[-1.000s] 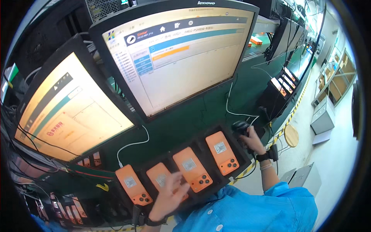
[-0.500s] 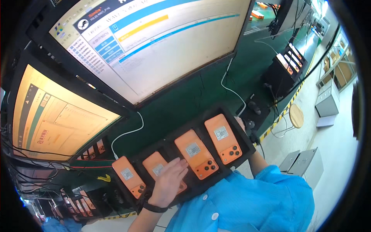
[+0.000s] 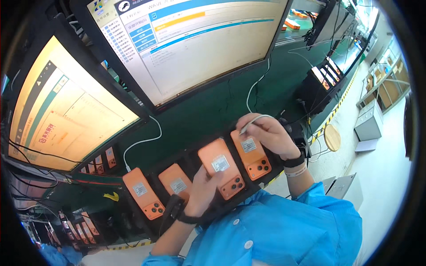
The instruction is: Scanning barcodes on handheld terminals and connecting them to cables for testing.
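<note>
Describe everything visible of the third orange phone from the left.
The orange phone shows its smooth back, with a white label and, at the near end, a camera block with dark lenses. It slants, far end leftward. The left hand grips its left edge; any lift off the black tray is unclear.

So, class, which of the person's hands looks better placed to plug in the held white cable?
Probably the right hand: it pinches the white cable, its tip near an orange phone. The left hand is at the neighbouring phone.

The right fingers point(image 3: 245, 120) now pinch a white cable point(image 3: 262, 116) near the tray's point(image 3: 277, 166) rightmost phone point(image 3: 253, 156).
</note>
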The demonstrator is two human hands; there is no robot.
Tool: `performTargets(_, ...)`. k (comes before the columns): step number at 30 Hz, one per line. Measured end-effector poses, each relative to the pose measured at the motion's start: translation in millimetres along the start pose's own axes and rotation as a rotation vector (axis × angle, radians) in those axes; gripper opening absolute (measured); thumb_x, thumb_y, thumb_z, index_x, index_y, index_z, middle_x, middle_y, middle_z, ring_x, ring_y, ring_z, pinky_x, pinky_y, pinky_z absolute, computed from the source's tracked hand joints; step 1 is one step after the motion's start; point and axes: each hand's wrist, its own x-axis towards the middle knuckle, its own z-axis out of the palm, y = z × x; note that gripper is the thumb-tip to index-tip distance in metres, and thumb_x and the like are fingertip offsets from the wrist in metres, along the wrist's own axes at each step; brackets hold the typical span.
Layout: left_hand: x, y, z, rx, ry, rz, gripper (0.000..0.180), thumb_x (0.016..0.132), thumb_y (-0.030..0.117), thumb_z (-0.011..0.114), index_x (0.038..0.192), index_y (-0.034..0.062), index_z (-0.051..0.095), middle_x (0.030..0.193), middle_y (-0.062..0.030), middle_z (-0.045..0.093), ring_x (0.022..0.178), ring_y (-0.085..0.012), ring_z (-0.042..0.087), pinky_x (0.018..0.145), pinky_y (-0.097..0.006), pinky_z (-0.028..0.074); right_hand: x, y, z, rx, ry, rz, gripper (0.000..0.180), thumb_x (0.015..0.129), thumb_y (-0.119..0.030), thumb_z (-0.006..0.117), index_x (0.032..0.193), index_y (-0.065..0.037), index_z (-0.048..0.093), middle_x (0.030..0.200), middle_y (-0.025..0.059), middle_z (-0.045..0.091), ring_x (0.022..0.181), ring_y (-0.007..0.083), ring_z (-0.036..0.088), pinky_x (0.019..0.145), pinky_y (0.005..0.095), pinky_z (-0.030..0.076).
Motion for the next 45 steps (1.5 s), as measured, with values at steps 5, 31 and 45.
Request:
performTargets(5,-30.9,18.3,13.3,0.106,-0.084,0.246,0.031,0.098,0.008,0.058,0.126,-0.0046,0.051,0.117,-0.011,0.063,0.107,-0.0138,0.061,0.093,-0.028,0.05,5.4,-43.6,28.9,-0.235,-0.289,-0.106,0.016,0.095,-0.009,0.061,0.101,0.004,0.068,0.103,0.0103,0.067,0.09,0.0171,0.065,0.081,0.0297,0.051)
performTargets(31,-65.2,27.8,-53.7,0.631,0.243,0.5,0.026,0.093,0.006,0.059,0.119,0.0004,0.06,0.104,-0.0115,0.068,0.097,-0.0197,0.064,0.087,-0.033,0.05,12.6,9.8,39.1,-0.59,-0.362,-0.128,0.03,0.09,-0.015,0.066,0.117,-0.003,0.062,0.098,0.0135,0.069,0.087,0.018,0.065,0.077,0.0313,0.051)
performTargets(45,-156.8,-33.0,-226.8,0.263,0.983,0.242,0.023,0.102,0.017,0.052,0.115,0.0006,0.063,0.114,-0.0062,0.066,0.102,-0.013,0.061,0.09,-0.028,0.047,119.0,95.3,246.0,-0.608,-0.494,-0.094,0.05,0.09,-0.046,0.06,0.095,0.003,0.069,0.086,0.0239,0.068,0.078,0.038,0.066,0.071,0.0444,0.051)
